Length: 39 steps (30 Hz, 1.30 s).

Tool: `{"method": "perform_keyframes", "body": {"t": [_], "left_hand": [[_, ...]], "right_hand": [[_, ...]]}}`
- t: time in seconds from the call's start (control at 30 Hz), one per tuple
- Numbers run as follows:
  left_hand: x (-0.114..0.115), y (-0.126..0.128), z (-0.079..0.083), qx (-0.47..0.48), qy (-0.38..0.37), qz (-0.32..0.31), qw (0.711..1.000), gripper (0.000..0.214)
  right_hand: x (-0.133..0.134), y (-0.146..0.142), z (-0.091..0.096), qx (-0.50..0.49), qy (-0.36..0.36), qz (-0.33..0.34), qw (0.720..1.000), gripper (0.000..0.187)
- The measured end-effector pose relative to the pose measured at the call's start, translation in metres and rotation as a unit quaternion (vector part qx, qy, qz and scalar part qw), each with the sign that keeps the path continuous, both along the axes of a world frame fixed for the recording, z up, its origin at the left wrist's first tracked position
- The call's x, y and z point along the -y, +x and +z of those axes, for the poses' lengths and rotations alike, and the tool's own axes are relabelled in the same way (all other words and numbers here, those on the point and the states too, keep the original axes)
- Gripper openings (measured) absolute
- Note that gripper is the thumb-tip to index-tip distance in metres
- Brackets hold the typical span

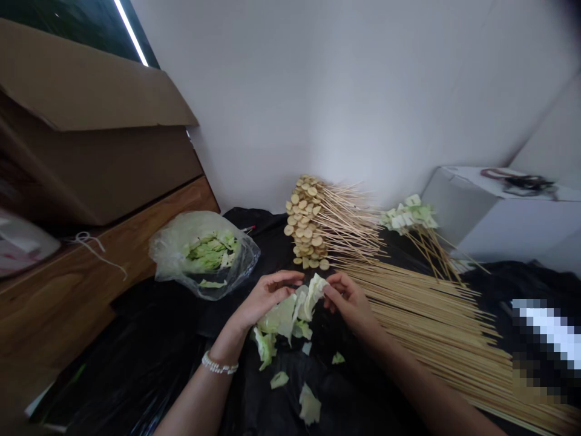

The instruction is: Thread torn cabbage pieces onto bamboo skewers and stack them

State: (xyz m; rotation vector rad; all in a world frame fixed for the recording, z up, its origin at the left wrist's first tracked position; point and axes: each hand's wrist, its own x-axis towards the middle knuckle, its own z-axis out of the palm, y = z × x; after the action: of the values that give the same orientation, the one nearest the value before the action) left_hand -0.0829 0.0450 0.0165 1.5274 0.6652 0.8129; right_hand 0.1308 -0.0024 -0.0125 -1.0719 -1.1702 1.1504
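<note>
My left hand [263, 297] and my right hand [349, 300] meet over a black plastic sheet [172, 363], both pinching pale green cabbage leaf pieces [290, 312]. The left holds the larger bunch from below; the right's fingers grip a folded piece at its top. Loose cabbage scraps [309, 404] lie on the sheet just below my hands. A pearl bracelet [218, 364] is on my left wrist.
A clear plastic bag of cabbage [204, 254] sits to the left. Behind are skewers of round tan slices [308, 224], cabbage skewers [411, 215] and a wide pile of bare bamboo sticks [431, 315]. A cardboard box [91, 121] rests on a wooden ledge at left; a white box [499, 218] stands right.
</note>
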Motion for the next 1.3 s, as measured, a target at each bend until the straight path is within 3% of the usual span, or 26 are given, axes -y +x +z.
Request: {"method": "perform_keyframes", "body": {"t": [0.3,0.43,0.53,0.73,0.93,1.1,1.3], "left_hand": [[0.005,0.007,0.000,-0.028,-0.048,-0.017,0.998,0.052],[0.007,0.011,0.003,-0.051,-0.033,-0.033,0.998,0.049],[0.007,0.012,0.000,-0.047,-0.016,-0.021,0.999,0.051],[0.004,0.012,-0.008,0.022,-0.069,0.012,0.997,0.037],[0.006,0.015,-0.008,0.022,-0.080,-0.019,0.996,0.036],[0.007,0.015,-0.008,0.027,-0.082,-0.020,0.996,0.031],[0.005,0.014,-0.010,0.023,-0.082,-0.011,0.996,0.032]], "right_hand": [[0.011,-0.011,0.000,0.022,0.020,0.044,0.999,0.031],[0.013,-0.012,0.001,0.030,0.034,0.068,0.997,0.030],[0.016,-0.013,0.001,0.061,0.044,0.073,0.995,0.039],[0.017,-0.015,-0.005,0.110,0.067,0.073,0.989,0.069],[0.018,-0.019,-0.006,0.155,0.071,0.051,0.984,0.059],[0.019,-0.022,-0.003,0.116,0.077,0.061,0.988,0.048],[0.018,-0.021,-0.003,0.119,0.075,0.046,0.989,0.047]]}}
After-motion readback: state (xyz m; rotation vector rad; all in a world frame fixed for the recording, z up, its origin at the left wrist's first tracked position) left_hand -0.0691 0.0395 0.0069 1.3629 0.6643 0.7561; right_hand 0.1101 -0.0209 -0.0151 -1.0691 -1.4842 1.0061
